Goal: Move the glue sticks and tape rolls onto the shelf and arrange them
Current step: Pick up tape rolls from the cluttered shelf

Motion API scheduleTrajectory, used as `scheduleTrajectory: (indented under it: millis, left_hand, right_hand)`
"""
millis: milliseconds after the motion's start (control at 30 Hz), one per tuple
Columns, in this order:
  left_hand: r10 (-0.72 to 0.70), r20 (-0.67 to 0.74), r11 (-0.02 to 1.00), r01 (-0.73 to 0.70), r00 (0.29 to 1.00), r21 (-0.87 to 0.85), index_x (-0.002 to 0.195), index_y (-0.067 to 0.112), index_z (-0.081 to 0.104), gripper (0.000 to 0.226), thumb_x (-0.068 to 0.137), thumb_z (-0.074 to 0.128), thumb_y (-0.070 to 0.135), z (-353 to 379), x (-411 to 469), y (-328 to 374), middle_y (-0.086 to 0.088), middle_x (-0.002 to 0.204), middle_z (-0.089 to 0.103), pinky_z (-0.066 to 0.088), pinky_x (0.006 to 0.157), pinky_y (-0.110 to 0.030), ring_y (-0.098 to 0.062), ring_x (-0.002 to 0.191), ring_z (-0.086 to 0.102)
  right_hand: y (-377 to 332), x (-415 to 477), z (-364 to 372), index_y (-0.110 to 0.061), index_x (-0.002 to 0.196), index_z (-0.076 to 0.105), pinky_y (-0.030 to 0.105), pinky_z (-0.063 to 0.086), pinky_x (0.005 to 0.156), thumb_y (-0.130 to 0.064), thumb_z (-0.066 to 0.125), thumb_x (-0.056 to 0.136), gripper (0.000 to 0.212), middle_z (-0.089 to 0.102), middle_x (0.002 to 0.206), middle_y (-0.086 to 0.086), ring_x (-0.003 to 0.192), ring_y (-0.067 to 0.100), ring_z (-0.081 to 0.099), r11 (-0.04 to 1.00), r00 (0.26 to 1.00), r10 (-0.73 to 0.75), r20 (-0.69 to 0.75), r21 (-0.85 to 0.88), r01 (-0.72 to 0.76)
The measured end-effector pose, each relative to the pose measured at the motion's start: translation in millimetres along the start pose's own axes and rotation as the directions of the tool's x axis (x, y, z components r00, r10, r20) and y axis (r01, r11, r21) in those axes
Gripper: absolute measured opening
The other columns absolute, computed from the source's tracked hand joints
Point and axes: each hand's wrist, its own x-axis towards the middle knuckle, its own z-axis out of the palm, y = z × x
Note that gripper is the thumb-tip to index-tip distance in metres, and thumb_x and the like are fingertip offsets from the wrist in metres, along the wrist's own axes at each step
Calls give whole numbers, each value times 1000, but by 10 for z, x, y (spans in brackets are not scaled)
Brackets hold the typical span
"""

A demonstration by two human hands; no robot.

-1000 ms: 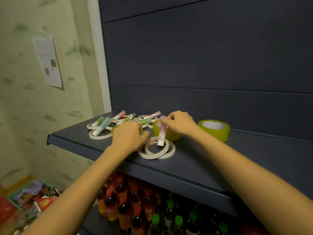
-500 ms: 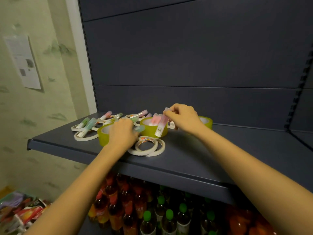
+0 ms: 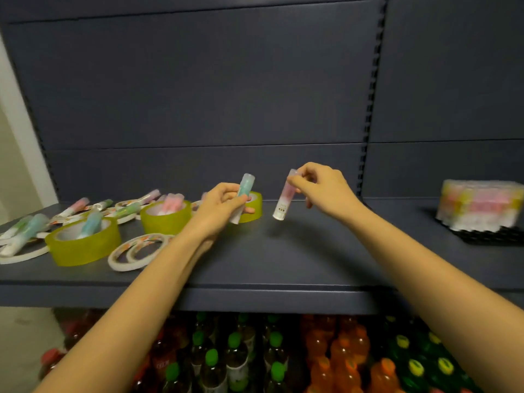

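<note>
**Shelf:** 1 board in use.
**Wide yellow tape rolls:** 3, all lying flat, the rear one half hidden behind the left hand.
**Thin white tape rolls:** 2 overlapping at the front, and at least 2 more to the left and behind. Blur hides the full number.
**Teal glue stick:** 1, held in the left hand.
**Pink glue stick:** 1, pinched in the right hand.
**Glue sticks standing inside the yellow rolls:** 1 teal in the front roll, about 2 pink in the middle roll.
**Loose glue sticks lying among the white rolls:** at least 5.
**Wrapped multicolour pack:** 1, on 1 black tray.
**Bottles below:** too many to count.
</note>
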Motion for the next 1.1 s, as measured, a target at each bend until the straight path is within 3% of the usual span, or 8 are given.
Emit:
scheduleTrajectory:
  millis: [167, 267, 400, 533, 600, 767, 900, 1100]
  left_hand:
    - [-53, 142, 995, 64, 988, -74, 92, 15, 51, 16, 88, 59, 3, 909, 33, 62, -3, 83, 61, 48, 70, -27, -10, 71, 72]
    - [-8, 180, 997, 21, 984, -71, 96, 12, 57, 18, 83, 66, 4, 1499, 20, 98, -3, 84, 67, 52, 70, -17, -4, 72, 69]
    - [36, 194, 998, -26, 980, -56, 102, 6, 64, 25, 78, 72, 7, 2262, -39, 145, -4, 88, 71, 52, 68, -10, -1, 74, 67]
    - [81, 132, 996, -75, 988, -54, 95, 9, 66, 19, 77, 72, 5, 2942, -84, 157, -1, 80, 64, 49, 60, -8, 5, 61, 61]
    - [99, 91, 994, -95, 991, -52, 91, 9, 65, 16, 77, 72, 5, 3223, -92, 160, -1, 77, 61, 47, 57, -8, 5, 58, 58]
    - [149, 76, 985, -155, 986, 80, 93, 7, 60, 23, 75, 75, 6, 3780, -74, 226, -11, 87, 61, 53, 75, -34, -22, 73, 58]
    - [234, 119, 943, -255, 965, 212, 90, 10, 59, 25, 72, 75, 4, 4118, 0, 271, -5, 82, 62, 52, 66, -25, -12, 60, 55]
    - [264, 89, 878, -277, 961, 389, 84, 18, 62, 21, 68, 76, 14, 4462, 123, 251, 6, 74, 64, 56, 76, -38, -7, 64, 58]
  right_hand:
    - [472, -254, -717, -19, 82, 60, 36, 52, 72, -38, 54, 88, 21, 70, 86, 2, 54, 14, 57, 995, 995, 71, -73, -70, -76]
    - [759, -417, -1175, -20, 80, 60, 39, 55, 76, -38, 55, 87, 20, 69, 84, 2, 58, 16, 57, 988, 992, 96, -87, -111, -105]
    - [1149, -598, -1779, -17, 77, 59, 37, 53, 69, -33, 57, 86, 18, 68, 75, 4, 51, 14, 55, 982, 989, 96, -112, -150, -112]
    - [1559, -714, -2320, -20, 78, 58, 29, 50, 60, -35, 56, 85, 16, 68, 74, -1, 53, 13, 58, 975, 985, 115, -130, -176, -137]
    - [1759, -749, -2529, -22, 81, 57, 33, 54, 69, -34, 56, 84, 13, 67, 70, -4, 59, 15, 63, 968, 982, 130, -135, -199, -155]
    - [2160, -806, -2892, -24, 85, 54, 39, 52, 82, -32, 56, 83, 8, 65, 74, -9, 66, 17, 66, 957, 977, 132, -169, -235, -170]
    - [2382, -810, -3082, -27, 88, 54, 42, 53, 79, -34, 56, 84, 9, 66, 88, -5, 79, 26, 66, 953, 972, 148, -185, -235, -190]
    - [2588, -755, -3218, -26, 91, 54, 43, 54, 78, -37, 54, 87, 11, 65, 89, -6, 80, 25, 65, 954, 973, 133, -190, -243, -178]
